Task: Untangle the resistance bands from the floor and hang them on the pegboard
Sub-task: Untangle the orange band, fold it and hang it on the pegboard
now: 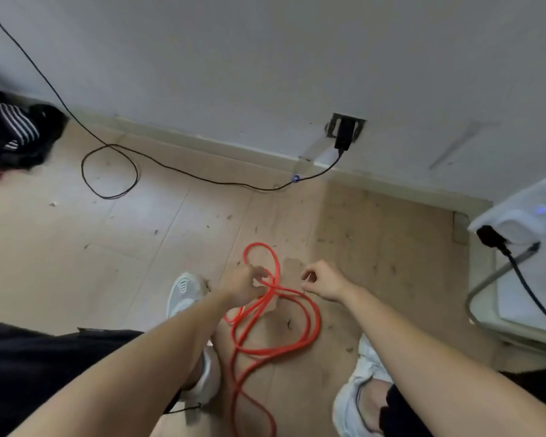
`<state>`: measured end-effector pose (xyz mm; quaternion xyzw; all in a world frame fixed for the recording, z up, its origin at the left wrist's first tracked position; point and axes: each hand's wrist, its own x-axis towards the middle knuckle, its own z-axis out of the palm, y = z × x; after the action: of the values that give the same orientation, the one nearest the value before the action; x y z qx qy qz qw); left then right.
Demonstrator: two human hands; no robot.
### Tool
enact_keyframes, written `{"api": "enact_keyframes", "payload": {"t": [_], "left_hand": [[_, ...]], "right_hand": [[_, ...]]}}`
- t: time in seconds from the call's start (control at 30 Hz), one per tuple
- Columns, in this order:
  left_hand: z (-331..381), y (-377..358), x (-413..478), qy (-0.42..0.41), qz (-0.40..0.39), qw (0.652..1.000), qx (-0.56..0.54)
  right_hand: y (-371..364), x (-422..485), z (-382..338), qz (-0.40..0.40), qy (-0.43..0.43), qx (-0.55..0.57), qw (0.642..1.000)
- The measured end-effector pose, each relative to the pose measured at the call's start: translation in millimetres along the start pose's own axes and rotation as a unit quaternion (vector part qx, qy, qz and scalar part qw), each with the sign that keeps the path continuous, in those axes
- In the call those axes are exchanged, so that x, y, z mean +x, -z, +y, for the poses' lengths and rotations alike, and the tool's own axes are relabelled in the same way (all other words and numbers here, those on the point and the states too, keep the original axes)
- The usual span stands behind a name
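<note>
Holding part of the red tubular rubber resistance band (251,312) just above the pale wooden floor (108,247), the person attends to the crossing where its strands tangle. The left hand (245,287) has its grip curled round that crossing, one loop standing out toward twelve o'clock, likely to steady the knot. The right hand (323,280), at three o'clock of it, seems to pinch a single strand, probably to draw it free. Loose coils trail toward six o'clock between the white trainers (186,290). No pegboard shows, so hanging looks far off.
</note>
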<state>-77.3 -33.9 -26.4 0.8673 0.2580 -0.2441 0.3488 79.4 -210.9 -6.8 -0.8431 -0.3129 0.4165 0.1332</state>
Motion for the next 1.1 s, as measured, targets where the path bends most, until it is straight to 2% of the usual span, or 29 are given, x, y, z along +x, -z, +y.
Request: {"api": "enact_keyframes", "payload": {"t": [0.1, 0.17, 0.37, 0.5, 0.57, 0.67, 0.8, 0.93, 1.1], "left_hand": [[-15.5, -29.9, 9.6, -0.045, 0.057, 0.992, 0.103], [-15.9, -38.9, 14.8, -0.06, 0.064, 0.989, 0.122], [-16.6, -48.0, 29.4, -0.06, 0.086, 0.989, 0.104], [-2.5, -20.8, 35.0, -0.067, 0.111, 0.991, -0.012], [15.1, 5.1, 35.4, -0.091, 0.116, 0.987, -0.057], [48.4, 47.7, 28.6, -0.13, 0.136, 0.979, -0.076], [86.6, 102.5, 6.2, -0.186, 0.181, 0.962, -0.086], [111.3, 163.3, -24.3, -0.207, 0.244, 0.941, -0.11], [146.2, 232.7, -58.1, -0.205, 0.311, 0.904, -0.21]], "right_hand": [[-32.0, 8.3, 29.0, 0.002, -0.04, -0.016, 0.999], [-48.3, 10.3, 44.2, 0.012, -0.056, -0.019, 0.998], [-69.4, 9.9, 72.1, 0.003, -0.079, -0.066, 0.995], [-70.8, 8.6, 73.2, -0.011, -0.089, -0.041, 0.995], [-67.0, 9.2, 66.4, 0.003, -0.097, 0.009, 0.995], [-56.5, 9.3, 42.4, 0.05, -0.066, 0.162, 0.983], [-20.3, -5.2, -1.2, 0.061, -0.062, 0.386, 0.918], [33.0, -22.0, -21.4, 0.041, -0.022, 0.445, 0.894], [117.3, -55.4, -46.6, 0.007, 0.066, 0.456, 0.887]]}}
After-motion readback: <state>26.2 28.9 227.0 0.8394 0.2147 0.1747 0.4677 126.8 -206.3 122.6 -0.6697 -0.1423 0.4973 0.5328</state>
